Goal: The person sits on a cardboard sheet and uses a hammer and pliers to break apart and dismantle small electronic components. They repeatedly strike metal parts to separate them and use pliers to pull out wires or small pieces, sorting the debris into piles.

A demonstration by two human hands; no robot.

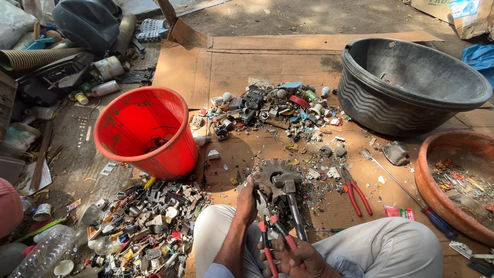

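Left hand (247,202), lower centre: pinched on a small metal scrap piece (250,181) | Right hand (298,256), bottom centre: clenched around red-handled steel pliers (268,229) | Beside them: rusty toothed gear (271,172), steel hammer (290,198) on cardboard sheet (247,67).

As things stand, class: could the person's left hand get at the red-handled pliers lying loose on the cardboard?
Probably not directly: the left hand is by the gear, and the hammer and right hand lie between it and the pliers.

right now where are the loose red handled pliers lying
In the head view, the loose red-handled pliers lie on the cardboard, right of the hammer, between it and the long screwdriver.
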